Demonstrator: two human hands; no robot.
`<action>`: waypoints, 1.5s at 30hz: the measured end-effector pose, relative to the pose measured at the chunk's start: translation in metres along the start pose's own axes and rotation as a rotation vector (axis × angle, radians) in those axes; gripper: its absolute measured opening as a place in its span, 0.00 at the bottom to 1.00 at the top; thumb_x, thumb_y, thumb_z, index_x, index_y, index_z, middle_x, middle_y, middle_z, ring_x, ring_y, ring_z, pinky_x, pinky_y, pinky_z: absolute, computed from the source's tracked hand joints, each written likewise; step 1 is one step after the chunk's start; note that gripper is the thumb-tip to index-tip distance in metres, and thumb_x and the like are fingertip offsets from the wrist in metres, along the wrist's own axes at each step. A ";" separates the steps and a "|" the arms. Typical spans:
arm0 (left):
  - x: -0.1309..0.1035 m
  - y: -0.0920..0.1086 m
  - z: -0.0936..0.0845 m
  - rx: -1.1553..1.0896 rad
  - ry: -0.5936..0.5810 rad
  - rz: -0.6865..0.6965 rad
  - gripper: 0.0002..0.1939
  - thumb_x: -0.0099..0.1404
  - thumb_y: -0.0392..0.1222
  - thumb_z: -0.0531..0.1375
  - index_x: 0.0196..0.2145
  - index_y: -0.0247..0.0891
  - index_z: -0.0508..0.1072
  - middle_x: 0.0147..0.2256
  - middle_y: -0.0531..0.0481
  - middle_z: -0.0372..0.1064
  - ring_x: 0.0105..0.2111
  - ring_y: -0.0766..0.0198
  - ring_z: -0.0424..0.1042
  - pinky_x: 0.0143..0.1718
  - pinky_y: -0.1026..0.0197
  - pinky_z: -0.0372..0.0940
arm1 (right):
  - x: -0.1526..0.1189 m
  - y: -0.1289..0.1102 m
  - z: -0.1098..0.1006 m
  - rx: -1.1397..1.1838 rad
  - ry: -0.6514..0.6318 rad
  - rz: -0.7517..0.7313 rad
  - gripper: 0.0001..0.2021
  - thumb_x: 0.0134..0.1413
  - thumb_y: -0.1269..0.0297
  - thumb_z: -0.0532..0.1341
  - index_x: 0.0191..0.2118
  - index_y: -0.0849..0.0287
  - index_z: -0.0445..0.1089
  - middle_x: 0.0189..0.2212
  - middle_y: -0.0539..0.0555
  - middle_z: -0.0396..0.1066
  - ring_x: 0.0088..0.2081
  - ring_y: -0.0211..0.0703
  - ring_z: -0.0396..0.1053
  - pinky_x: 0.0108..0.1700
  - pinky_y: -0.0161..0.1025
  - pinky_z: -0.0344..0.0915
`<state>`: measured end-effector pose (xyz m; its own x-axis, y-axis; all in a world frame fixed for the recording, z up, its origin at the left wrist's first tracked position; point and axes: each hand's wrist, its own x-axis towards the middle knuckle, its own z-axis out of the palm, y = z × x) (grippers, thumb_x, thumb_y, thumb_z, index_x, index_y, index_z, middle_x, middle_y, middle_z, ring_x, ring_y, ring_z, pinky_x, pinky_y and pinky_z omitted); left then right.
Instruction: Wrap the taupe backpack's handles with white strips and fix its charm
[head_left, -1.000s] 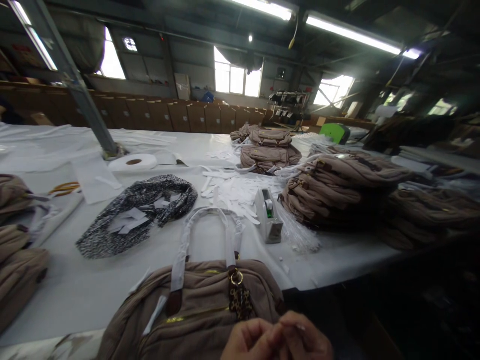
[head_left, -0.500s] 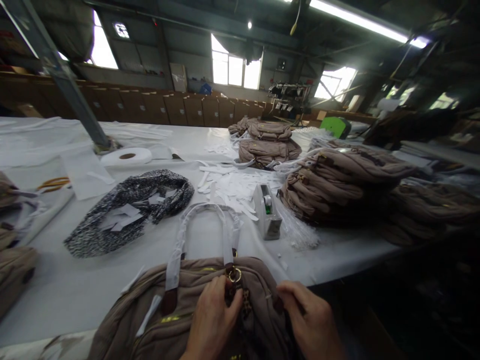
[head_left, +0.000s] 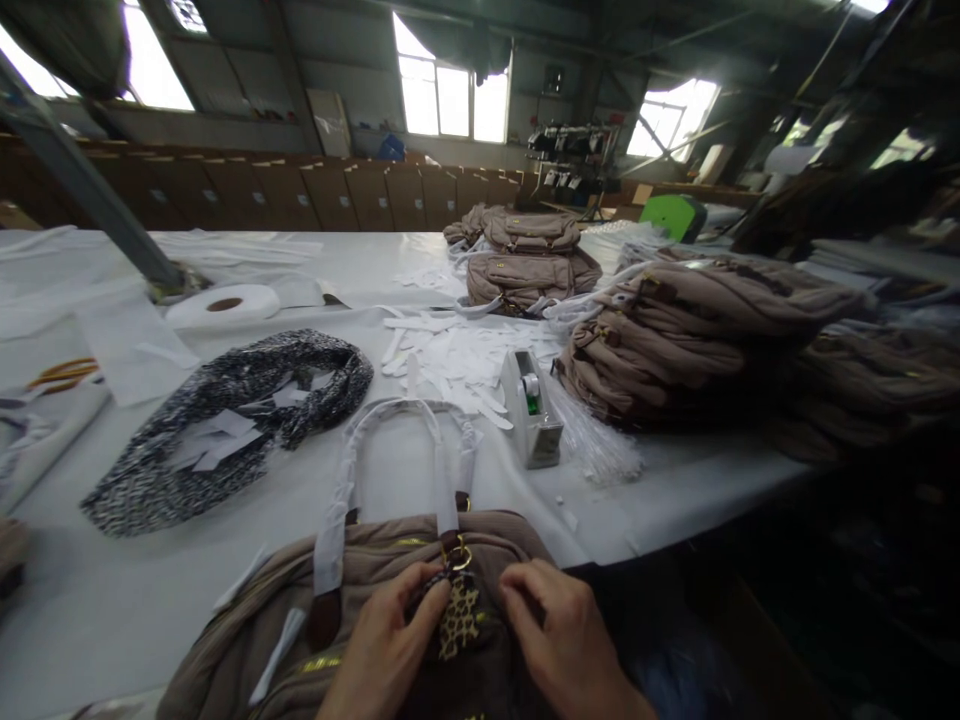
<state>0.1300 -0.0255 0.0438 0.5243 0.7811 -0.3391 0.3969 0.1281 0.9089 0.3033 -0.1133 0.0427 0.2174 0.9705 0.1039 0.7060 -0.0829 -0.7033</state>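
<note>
A taupe fabric handbag (head_left: 375, 560) with brass zips lies before me, its two handles (head_left: 436, 440) wrapped in white material and standing up. From a gold ring (head_left: 460, 556) at the base of one handle hangs a leopard-print tag (head_left: 459, 622). My left hand (head_left: 390, 635) pinches at the tag's upper left edge, thumb and forefinger together. To the right of the tag, my right hand (head_left: 559, 630) is closed, its fingertips bunched just over the bag; what they hold, if anything, is hidden. A white paper strip (head_left: 277, 655) sticks out by the front zip.
A tape dispenser (head_left: 531, 415) stands beyond the bag, beside clear plastic strands (head_left: 600, 450). Stacked taupe bags (head_left: 675, 340) rise at the right. White paper strips (head_left: 457, 355), a black-and-white knitted piece (head_left: 187, 490) and a white roll (head_left: 225, 306) lie farther back.
My right hand has moved left, closer to the tag. The tag now shows its leopard-print face, which was mostly dark and covered before. The view has shifted slightly.
</note>
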 end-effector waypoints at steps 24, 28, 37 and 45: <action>-0.006 -0.019 0.015 0.116 0.267 0.038 0.12 0.58 0.51 0.58 0.32 0.40 0.71 0.34 0.50 0.70 0.37 0.58 0.69 0.40 0.60 0.63 | 0.009 0.004 0.016 0.012 -0.096 0.044 0.08 0.55 0.72 0.54 0.30 0.57 0.69 0.27 0.50 0.73 0.30 0.41 0.71 0.33 0.33 0.60; -0.007 -0.012 0.018 0.141 0.302 0.072 0.11 0.57 0.51 0.59 0.31 0.41 0.73 0.33 0.51 0.67 0.31 0.61 0.68 0.33 0.62 0.63 | 0.009 0.003 0.018 0.037 -0.099 0.038 0.08 0.55 0.72 0.54 0.30 0.57 0.70 0.27 0.51 0.73 0.30 0.41 0.71 0.33 0.33 0.61; 0.001 -0.030 0.016 -0.132 0.180 -0.053 0.19 0.59 0.55 0.57 0.42 0.40 0.68 0.31 0.50 0.75 0.27 0.61 0.72 0.22 0.66 0.64 | 0.016 -0.002 0.031 0.083 -0.057 0.048 0.09 0.55 0.74 0.54 0.31 0.57 0.71 0.29 0.51 0.73 0.32 0.41 0.71 0.35 0.33 0.62; 0.006 -0.019 0.015 -0.114 0.191 -0.070 0.18 0.58 0.57 0.56 0.33 0.38 0.70 0.24 0.53 0.70 0.18 0.67 0.63 0.13 0.70 0.57 | 0.017 0.000 0.035 0.107 -0.029 0.023 0.10 0.54 0.75 0.54 0.31 0.57 0.71 0.28 0.51 0.74 0.31 0.40 0.72 0.34 0.32 0.63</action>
<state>0.1368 -0.0321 0.0210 0.3422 0.8680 -0.3598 0.3339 0.2456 0.9100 0.2834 -0.0891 0.0195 0.2121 0.9750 0.0670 0.6249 -0.0826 -0.7763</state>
